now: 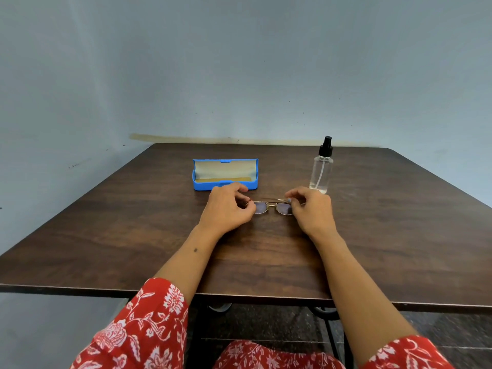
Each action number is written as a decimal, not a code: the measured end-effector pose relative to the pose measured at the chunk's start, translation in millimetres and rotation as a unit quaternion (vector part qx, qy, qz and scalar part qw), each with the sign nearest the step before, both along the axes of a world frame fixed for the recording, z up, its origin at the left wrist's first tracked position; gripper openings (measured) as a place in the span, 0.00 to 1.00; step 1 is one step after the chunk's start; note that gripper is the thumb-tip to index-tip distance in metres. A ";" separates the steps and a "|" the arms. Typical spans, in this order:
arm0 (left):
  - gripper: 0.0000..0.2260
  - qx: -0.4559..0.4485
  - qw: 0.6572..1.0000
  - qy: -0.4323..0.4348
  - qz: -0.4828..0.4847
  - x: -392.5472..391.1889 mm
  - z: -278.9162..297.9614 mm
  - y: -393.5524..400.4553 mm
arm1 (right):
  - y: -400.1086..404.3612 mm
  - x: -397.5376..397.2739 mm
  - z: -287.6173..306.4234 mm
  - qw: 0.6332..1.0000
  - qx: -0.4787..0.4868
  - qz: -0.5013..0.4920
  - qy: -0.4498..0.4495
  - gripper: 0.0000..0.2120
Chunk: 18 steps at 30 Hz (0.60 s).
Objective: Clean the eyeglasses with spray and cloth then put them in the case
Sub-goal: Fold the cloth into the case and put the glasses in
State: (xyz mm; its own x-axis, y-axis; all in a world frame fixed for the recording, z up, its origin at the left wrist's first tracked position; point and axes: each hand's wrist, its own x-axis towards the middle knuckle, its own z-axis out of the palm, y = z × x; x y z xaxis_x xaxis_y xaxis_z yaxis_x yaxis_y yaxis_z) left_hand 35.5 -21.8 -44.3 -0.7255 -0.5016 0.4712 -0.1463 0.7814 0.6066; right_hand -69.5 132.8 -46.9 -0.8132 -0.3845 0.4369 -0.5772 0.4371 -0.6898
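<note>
Gold-rimmed eyeglasses (271,206) lie folded on the dark wooden table (133,230), between my two hands. My left hand (227,206) pinches the frame's left end with curled fingers. My right hand (310,207) pinches the right end at the folded temple. Just behind my left hand stands a blue case (225,173), lid open, with a tan cloth (222,179) lying inside. A clear spray bottle (322,169) with a black nozzle stands upright behind my right hand.
The table's far edge sits close to a pale wall (239,75). Its near edge runs above my lap, with dark metal legs (330,328) underneath.
</note>
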 end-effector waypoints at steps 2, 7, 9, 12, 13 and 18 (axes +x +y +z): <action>0.09 0.006 1.000 0.004 -0.019 0.6 1.0 -2.9 | 0.6 2.9 1.6 1.000 0.005 -0.015 -0.010 0.08; 0.05 0.017 0.999 0.020 -0.021 -0.6 0.1 -7.8 | 5.0 12.8 9.0 0.997 0.050 -0.048 -0.021 0.09; 0.03 0.029 0.999 0.035 -0.014 -1.1 0.9 -7.3 | 6.3 14.3 9.4 0.998 0.052 -0.034 -0.030 0.08; 0.02 0.088 0.994 0.064 0.001 -1.5 1.9 -7.6 | 5.8 9.0 6.6 0.997 -0.006 -0.016 -0.074 0.06; 0.03 0.119 0.990 0.072 0.004 -1.0 3.2 -7.5 | 5.1 6.6 5.8 0.995 -0.038 -0.012 -0.091 0.06; 0.10 0.290 0.949 0.120 0.027 2.1 12.4 -9.4 | 1.8 1.1 7.2 0.947 -0.227 0.042 -0.225 0.05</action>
